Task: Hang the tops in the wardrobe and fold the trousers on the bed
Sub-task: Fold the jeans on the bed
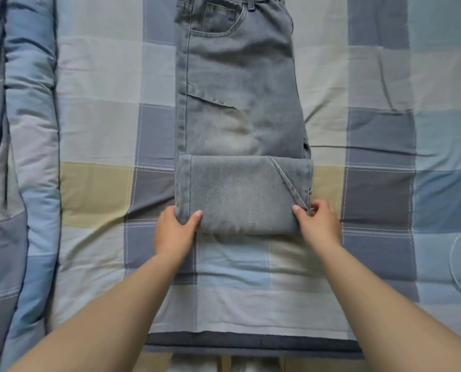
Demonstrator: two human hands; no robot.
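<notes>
- The pair of faded grey-blue denim trousers point(237, 103) lies lengthwise down the middle of the bed, already doubled leg over leg, waistband at the far end and pocket facing up.
- The near leg end has been turned up over itself into a thick folded band point(242, 194), which lies across the legs near the knee; its rounded fold edge faces the person.
- The left hand point(174, 229) holds the near left corner of that band, thumb on top and fingers hidden beneath the cloth, so its grip is closed round the denim.
- The right hand point(317, 221) pinches the near right corner the same way, thumb on top beside the slanting seam, fingers curled at the edge.
- Holding both corners at once probably keeps the layers square, so the band can be carried farther up toward the waistband without skewing.
- By my reckoning the folding is about half done; one or two more turns look needed.
- Beneath lies the patchwork bedsheet of blue, grey and pale yellow squares point(97, 183), slightly creased to the right of the trousers.
- A bunched blue-grey quilt point(22, 130) runs along the far left side, well apart from the trousers.
- No tops or wardrobe are in view.
</notes>
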